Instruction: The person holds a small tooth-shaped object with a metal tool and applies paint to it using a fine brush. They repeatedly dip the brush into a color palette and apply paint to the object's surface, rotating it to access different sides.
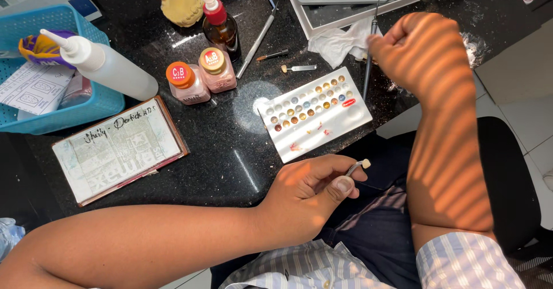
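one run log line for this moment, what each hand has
left hand: pinches metal holder with tooth sample | right hand: holds thin brush by white tissue | white palette: between the hands

The worktop (230, 156) is black stone with pale speckles. At far left sits a turquoise mesh basket (86, 102). Two small pink bottles (201, 76) wear orange and gold caps; behind them a brown glass bottle (222, 27) has a red collar. The white palette (314, 113) holds tan, grey and brown dots. The shirt sleeve (466, 260) is striped white and pale blue.
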A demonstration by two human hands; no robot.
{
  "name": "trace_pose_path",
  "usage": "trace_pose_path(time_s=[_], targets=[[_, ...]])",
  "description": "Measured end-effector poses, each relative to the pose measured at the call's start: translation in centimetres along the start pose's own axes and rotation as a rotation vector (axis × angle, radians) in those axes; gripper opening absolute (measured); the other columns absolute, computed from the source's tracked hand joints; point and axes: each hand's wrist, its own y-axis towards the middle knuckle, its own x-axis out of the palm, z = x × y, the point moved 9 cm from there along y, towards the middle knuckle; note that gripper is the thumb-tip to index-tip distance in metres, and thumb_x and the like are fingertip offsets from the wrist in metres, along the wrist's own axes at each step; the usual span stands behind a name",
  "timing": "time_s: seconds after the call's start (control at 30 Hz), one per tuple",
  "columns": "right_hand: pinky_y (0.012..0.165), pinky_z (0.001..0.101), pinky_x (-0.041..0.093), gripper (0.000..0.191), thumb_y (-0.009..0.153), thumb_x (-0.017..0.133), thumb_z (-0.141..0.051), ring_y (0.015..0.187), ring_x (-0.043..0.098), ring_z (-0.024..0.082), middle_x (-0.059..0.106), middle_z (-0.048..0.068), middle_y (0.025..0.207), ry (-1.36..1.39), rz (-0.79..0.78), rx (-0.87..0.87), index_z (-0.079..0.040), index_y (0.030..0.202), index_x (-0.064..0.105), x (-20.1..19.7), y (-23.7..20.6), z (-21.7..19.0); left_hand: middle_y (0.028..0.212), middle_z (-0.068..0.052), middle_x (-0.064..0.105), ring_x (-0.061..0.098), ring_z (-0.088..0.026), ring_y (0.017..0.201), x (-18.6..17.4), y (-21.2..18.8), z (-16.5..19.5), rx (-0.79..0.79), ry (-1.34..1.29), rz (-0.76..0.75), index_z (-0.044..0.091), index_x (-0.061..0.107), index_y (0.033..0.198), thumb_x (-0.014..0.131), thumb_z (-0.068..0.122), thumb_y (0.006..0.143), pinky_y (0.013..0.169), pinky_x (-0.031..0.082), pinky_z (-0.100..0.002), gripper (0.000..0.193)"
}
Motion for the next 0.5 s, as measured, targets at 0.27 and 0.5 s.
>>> trace_pose_path(time_s=[0.27, 0.5], targets=[[0.044, 0.0308, 0.048, 0.025, 0.101, 0.073, -0.025, 0.05, 0.061, 0.017, 0.066, 0.009, 0.064, -0.015, 0.012, -0.034, -0.005, 0.085, 0.071, 0.9, 0.1, -1.2, 0.105, -0.005, 0.076, 0.075, -0.01, 0.096, 0.6, -0.5, 0.9, 0.074, 0.077, -0.035, 0.003, 0.068, 0.117, 0.057, 0.023, 0.108, 0.087, 0.063, -0.026, 0.025], [0.067, 0.0323, 0.061, 0.011, 0.115, 0.049, 0.005, 0.075, 0.068, 0.019, 0.067, 0.019, 0.094, 0.955, 0.17, -0.265, 0.007, 0.124, 0.056, -3.8, -7.6, 1.0, 0.107, -0.004, 0.074, 0.074, -0.009, 0.095, 1.0, -1.2, 1.2, 0.102, 0.034, -0.066, 0.004, 0.068, 0.119, 0.057, 0.023, 0.108, 0.085, 0.062, -0.024, 0.024]])
